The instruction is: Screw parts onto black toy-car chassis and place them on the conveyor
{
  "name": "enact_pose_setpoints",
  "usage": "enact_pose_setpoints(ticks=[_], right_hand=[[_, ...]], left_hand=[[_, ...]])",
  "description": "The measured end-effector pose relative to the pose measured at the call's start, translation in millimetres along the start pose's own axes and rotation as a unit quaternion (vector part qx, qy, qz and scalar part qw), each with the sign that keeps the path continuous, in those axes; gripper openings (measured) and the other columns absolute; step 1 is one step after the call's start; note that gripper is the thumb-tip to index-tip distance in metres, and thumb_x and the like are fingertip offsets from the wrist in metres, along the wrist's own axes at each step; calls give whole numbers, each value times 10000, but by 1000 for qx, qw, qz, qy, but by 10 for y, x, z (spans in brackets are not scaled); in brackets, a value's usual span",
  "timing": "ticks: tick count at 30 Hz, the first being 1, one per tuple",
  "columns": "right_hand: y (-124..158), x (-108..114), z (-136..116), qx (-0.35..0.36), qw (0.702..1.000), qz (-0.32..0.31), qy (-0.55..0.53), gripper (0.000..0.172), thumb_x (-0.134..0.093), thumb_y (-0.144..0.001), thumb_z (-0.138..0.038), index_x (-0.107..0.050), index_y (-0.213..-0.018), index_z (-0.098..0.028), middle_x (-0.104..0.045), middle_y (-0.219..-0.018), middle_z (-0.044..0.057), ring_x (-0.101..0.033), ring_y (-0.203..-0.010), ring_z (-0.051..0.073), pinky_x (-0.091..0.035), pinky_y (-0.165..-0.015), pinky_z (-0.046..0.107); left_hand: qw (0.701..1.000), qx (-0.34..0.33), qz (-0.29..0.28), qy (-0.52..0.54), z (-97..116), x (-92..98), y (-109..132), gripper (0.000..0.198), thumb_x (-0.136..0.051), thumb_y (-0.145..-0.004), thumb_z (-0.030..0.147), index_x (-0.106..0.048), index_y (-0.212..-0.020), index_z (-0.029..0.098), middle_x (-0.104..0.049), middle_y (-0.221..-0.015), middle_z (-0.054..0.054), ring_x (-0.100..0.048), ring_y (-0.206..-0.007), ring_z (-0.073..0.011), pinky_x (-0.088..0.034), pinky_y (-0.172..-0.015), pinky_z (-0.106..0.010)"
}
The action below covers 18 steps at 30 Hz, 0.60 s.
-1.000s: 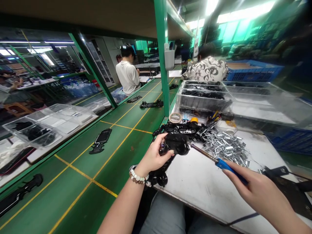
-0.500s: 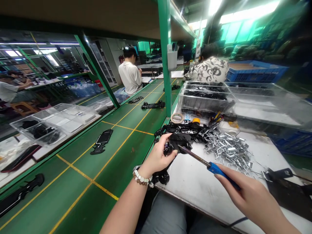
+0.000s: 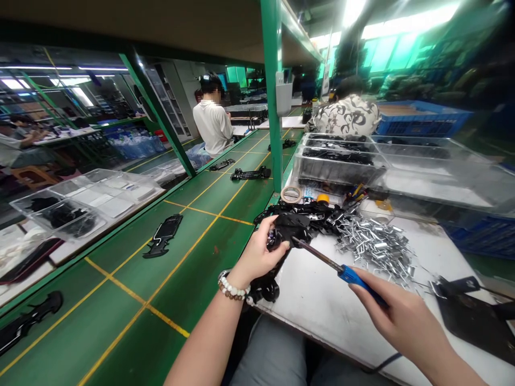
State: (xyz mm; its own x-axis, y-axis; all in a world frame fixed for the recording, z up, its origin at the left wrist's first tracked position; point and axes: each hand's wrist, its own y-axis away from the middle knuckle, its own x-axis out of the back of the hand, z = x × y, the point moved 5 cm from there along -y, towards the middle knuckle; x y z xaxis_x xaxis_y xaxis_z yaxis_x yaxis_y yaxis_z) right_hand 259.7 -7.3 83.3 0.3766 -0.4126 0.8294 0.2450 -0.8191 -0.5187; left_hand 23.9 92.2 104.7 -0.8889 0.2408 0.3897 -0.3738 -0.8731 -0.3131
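My left hand (image 3: 261, 249) grips a black plastic chassis (image 3: 295, 225) with small black wheels (image 3: 263, 289) at its near end, and part of it is hidden by my fingers. My right hand (image 3: 398, 316) holds a blue-handled screwdriver (image 3: 350, 274). Its steel shaft points left, and the tip sits at the chassis, close to my left fingers. A heap of silver metal clips (image 3: 374, 246) lies on the white table top (image 3: 322, 316) just beyond my right hand.
A green conveyor belt (image 3: 193, 252) with yellow lines carries black parts to my left. A roll of tape (image 3: 291, 194) and a clear tray of black parts (image 3: 338, 166) stand ahead. Co-workers sit farther along the belt. A black mat (image 3: 475, 319) lies at right.
My right hand has moved left, bringing the screwdriver tip in to the chassis. The left hand and chassis have risen slightly in view.
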Motion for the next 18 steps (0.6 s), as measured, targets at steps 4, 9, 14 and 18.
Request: enact_pose_setpoints(ticks=[4,9,14,18], right_hand=[[62,-94,-42,-18,999,-25,-27,276,-470,-916,-326,-546,-1154,-210,-704,-954,19,-671,-677,148,-500,-541,222],[87,-201,-118,-30,999,-40,-10,307,-423,-930,-341,-554,-1165,-192,-696,-980,51,-675,-705,181,-502,-539,252],[65,-208,-118,-17,999,-36,2,309,-429,-930,-342,-544,-1171,-187,-697,-968,49,-680,-723,188,-498,-530,251],[58,-199,-137,1,1000,-29,2,294,-442,-928,-336,-534,-1169,-194,-701,-936,40,-674,-669,172,-492,-527,245]], left_hand=[[999,4,30,43,-25,54,-14,474,-573,-827,251,-369,-1251,194,-573,-1148,-96,-594,-1016,-220,-464,-909,-359],[997,3,57,42,-52,87,-5,460,-590,-813,250,-401,-1227,186,-547,-1190,-94,-550,-1075,-220,-447,-922,-343],[997,6,63,43,-84,99,12,463,-577,-826,252,-377,-1239,181,-551,-1172,-93,-562,-1038,-200,-462,-886,-315],[997,3,66,45,-79,91,15,460,-576,-828,248,-378,-1237,174,-542,-1176,-94,-551,-1053,-196,-453,-900,-309]])
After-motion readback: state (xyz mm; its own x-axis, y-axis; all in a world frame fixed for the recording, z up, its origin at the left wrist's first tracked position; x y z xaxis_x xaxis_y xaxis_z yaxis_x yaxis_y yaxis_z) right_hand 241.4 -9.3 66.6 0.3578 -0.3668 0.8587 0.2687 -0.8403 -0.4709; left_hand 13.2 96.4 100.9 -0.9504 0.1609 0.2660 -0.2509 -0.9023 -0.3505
